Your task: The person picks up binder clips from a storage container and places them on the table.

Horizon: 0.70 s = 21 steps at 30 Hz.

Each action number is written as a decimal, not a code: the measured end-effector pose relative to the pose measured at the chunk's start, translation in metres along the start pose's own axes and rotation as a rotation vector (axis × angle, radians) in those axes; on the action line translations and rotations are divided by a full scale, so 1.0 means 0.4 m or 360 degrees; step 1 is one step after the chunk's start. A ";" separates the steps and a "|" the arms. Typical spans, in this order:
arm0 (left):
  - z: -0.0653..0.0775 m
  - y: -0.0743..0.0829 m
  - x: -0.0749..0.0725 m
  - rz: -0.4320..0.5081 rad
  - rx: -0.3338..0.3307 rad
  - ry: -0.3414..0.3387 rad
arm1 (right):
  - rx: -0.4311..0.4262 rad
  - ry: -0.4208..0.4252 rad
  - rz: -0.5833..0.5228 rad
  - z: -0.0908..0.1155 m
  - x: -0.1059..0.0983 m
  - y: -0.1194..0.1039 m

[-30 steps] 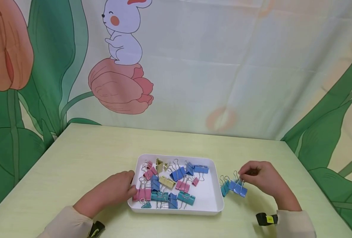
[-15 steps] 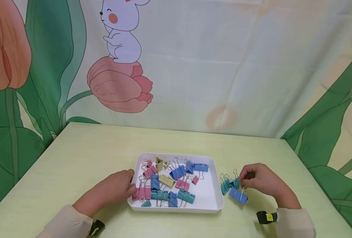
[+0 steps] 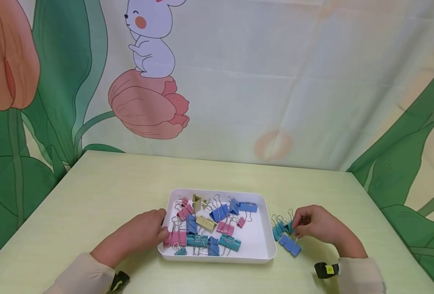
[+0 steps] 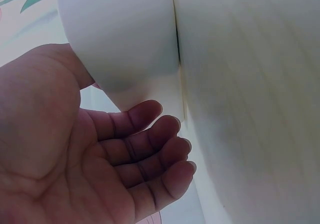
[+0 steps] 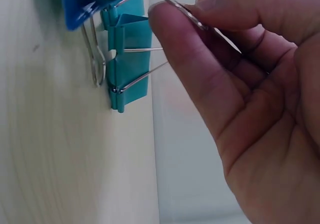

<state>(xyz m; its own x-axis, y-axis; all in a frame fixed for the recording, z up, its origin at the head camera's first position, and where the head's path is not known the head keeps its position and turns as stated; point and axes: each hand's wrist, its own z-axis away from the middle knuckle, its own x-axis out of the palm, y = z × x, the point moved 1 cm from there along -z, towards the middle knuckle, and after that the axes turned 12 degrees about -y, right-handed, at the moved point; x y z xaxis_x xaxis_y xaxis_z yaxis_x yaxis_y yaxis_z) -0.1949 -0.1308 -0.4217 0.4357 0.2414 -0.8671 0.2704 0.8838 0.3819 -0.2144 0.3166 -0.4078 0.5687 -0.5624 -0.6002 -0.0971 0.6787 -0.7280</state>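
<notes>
My right hand (image 3: 319,226) pinches a wire handle of a blue binder clip (image 3: 290,245) between thumb and forefinger, low over the table beside the tray. In the right wrist view the pinched handle shows clearly, while the blue clip (image 5: 82,6) is partly cut off at the top. Two teal binder clips (image 3: 277,231) stand on the table right behind it. My left hand (image 3: 145,230) grips the left wall of the white tray (image 3: 257,245), its thumb over the rim. From the left wrist, its other fingers (image 4: 172,149) curl against the outside.
Inside the tray lie several binder clips, among them a yellow clip (image 3: 206,223), a pink clip (image 3: 225,228) and a teal clip (image 3: 229,242). The pale table (image 3: 129,179) meets a printed curtain (image 3: 231,102) at its back edge.
The blue clip has come down and a little to the left, now beside the teal clips. My right hand has lowered slightly with it; the left hand stays on the tray.
</notes>
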 end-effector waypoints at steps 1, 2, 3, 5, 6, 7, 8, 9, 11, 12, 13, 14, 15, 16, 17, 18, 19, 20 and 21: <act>0.000 0.000 0.000 0.0000 -0.0009 -0.0005 | -0.0014 -0.0003 0.0003 -0.001 0.001 0.001; -0.001 -0.001 0.000 -0.0002 -0.0017 -0.0009 | -0.0026 -0.0005 0.0000 -0.002 0.001 0.002; -0.002 -0.001 0.000 -0.0004 -0.0018 -0.0008 | -0.0034 -0.0009 -0.0003 -0.003 0.002 0.003; -0.003 -0.002 0.001 -0.0009 -0.0018 -0.0008 | -0.0045 -0.0015 -0.0015 -0.004 0.003 0.004; -0.003 -0.002 0.001 -0.0010 -0.0016 -0.0008 | -0.0049 -0.0020 -0.0026 -0.004 0.004 0.004; -0.003 -0.003 0.001 -0.0009 -0.0014 -0.0008 | -0.0053 -0.0024 -0.0033 -0.003 0.004 0.003; -0.003 -0.003 0.002 -0.0008 -0.0015 -0.0009 | -0.0052 -0.0024 -0.0040 -0.003 0.005 0.004; -0.003 -0.003 0.002 -0.0006 -0.0016 -0.0011 | -0.0051 -0.0025 -0.0041 -0.003 0.005 0.004; -0.003 -0.003 0.001 -0.0001 -0.0015 -0.0015 | -0.0048 -0.0026 -0.0042 -0.002 0.005 0.004; -0.003 -0.003 0.001 0.0001 -0.0017 -0.0018 | -0.0046 -0.0024 -0.0038 -0.002 0.005 0.004; -0.003 -0.003 0.001 0.0001 -0.0021 -0.0021 | -0.0044 -0.0023 -0.0035 -0.002 0.005 0.005; -0.003 -0.002 0.001 0.0002 -0.0024 -0.0023 | -0.0035 -0.0020 -0.0033 -0.002 0.004 0.005; -0.002 -0.002 0.001 0.0003 -0.0025 -0.0024 | -0.0032 -0.0020 -0.0028 -0.002 0.004 0.005; -0.002 -0.002 0.000 0.0002 -0.0025 -0.0023 | -0.0022 -0.0017 -0.0025 -0.002 0.003 0.005; -0.002 -0.002 0.000 0.0002 -0.0026 -0.0024 | -0.0014 -0.0015 -0.0024 -0.002 0.002 0.006; -0.002 -0.002 0.000 0.0003 -0.0026 -0.0023 | -0.0006 -0.0011 -0.0023 -0.001 0.002 0.006; -0.002 -0.002 0.000 0.0003 -0.0022 -0.0021 | 0.0000 -0.0011 -0.0025 -0.001 0.001 0.005; -0.002 -0.002 -0.001 0.0002 -0.0016 -0.0018 | -0.0002 -0.0014 -0.0025 0.000 0.000 0.005; -0.001 -0.001 -0.001 0.0002 -0.0012 -0.0017 | -0.0002 -0.0015 -0.0026 0.001 -0.001 0.004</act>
<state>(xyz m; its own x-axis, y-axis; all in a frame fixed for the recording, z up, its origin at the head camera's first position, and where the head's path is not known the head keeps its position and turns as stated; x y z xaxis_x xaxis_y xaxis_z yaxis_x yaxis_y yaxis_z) -0.1958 -0.1312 -0.4217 0.4451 0.2383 -0.8632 0.2635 0.8864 0.3806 -0.2143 0.3181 -0.4085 0.5782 -0.5689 -0.5849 -0.0886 0.6688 -0.7381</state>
